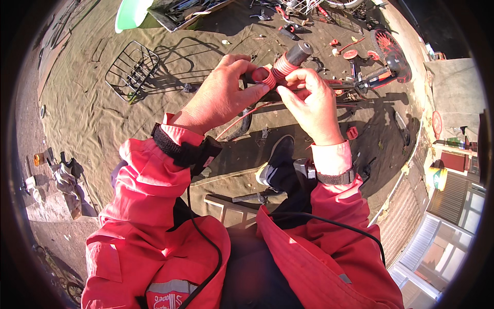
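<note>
My left hand (220, 93) and my right hand (313, 105) meet in front of me over the ground sheet. Between them is a pair of red-and-black ribbed sleeves that look like bicycle handlebar grips. One grip (286, 65) points up and away to the right, with its black end outermost; the fingers of my right hand close on its lower side. The other grip (264, 77) lies nearer my left hand, pinched between thumb and fingers, and part of it is hidden. Whether the two are joined cannot be made out.
A black wire rack (133, 71) lies on the brown sheet (82, 118) at left. At the far side are a tray of tools (180, 13) and a green basin (131, 14). A small bike frame with a red wheel (383, 44) lies at right. My shoe (275, 159) stands below my hands.
</note>
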Available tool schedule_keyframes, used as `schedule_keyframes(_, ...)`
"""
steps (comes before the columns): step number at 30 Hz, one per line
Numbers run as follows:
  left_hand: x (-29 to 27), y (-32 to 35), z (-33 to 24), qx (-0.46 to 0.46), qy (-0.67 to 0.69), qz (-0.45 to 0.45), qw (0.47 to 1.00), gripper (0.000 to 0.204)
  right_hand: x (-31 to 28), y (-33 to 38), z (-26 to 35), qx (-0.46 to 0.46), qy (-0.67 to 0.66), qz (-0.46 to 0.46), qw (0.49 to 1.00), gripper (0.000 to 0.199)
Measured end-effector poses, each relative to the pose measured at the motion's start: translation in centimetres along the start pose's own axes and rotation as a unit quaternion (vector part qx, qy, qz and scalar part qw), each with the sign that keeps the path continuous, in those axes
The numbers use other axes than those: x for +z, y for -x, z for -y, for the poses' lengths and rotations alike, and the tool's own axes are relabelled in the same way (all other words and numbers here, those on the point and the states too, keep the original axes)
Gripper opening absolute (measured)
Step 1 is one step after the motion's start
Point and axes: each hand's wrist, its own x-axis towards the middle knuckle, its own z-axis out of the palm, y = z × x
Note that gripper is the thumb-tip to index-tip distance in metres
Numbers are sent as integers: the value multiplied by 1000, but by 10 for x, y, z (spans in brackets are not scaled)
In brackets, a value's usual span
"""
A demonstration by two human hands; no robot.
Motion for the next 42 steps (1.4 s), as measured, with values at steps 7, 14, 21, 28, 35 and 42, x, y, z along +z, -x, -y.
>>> schedule_keyframes(7,2,-4,-6,8,28,-18,999,39,5,-11,-14,75,-38,-69,994,32)
schedule_keyframes(14,-2,-3,-6,-8,-4,16,1000,41,8,-14,-16,64,-100,-50,992,33)
schedule_keyframes(21,-2,-4,-6,-11,-1,19,1000,42,8,-14,-15,71,-111,-43,990,32)
schedule_keyframes(28,-1,-4,-5,-11,-1,18,1000,48,7,-14,-13,71,-87,-44,993,32)
schedule_keyframes(35,1,-4,-2,3,5,2,1000,46,12,-15,-21,60,-83,-32,994,31)
schedule_keyframes(42,4,-3,0,26,33,-25,999,41,9,-14,-22,70,-62,-17,995,31)
